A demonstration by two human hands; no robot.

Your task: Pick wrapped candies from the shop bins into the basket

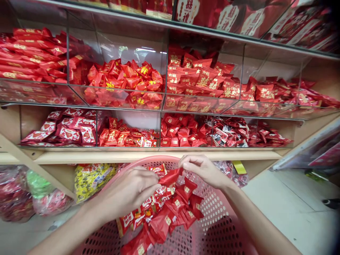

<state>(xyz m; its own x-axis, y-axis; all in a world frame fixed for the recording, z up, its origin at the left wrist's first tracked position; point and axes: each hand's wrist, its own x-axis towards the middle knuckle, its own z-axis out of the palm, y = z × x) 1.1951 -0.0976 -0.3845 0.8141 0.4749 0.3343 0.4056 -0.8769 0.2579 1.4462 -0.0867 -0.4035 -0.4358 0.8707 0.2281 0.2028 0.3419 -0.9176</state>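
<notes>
Currently, my forearms [247,205] angle inward from the lower corners. Left hand [139,184] knuckles-up, fingers curled; right hand [200,168] bent in a pinch. Between them, gripped at both ends: a red packet [171,177], frame centre, over the pink basket [225,212].

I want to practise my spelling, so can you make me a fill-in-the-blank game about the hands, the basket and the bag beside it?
1. The left hand and the right hand both hold one packet, and its colour is ____.
2. Below them, the big plastic basket is coloured ____.
3. The basket's sides are dotted with many small ____.
4. Just left of the basket, below the wooden shelf, the bag is mostly ____.

Missing words: red; pink; holes; yellow.
</notes>
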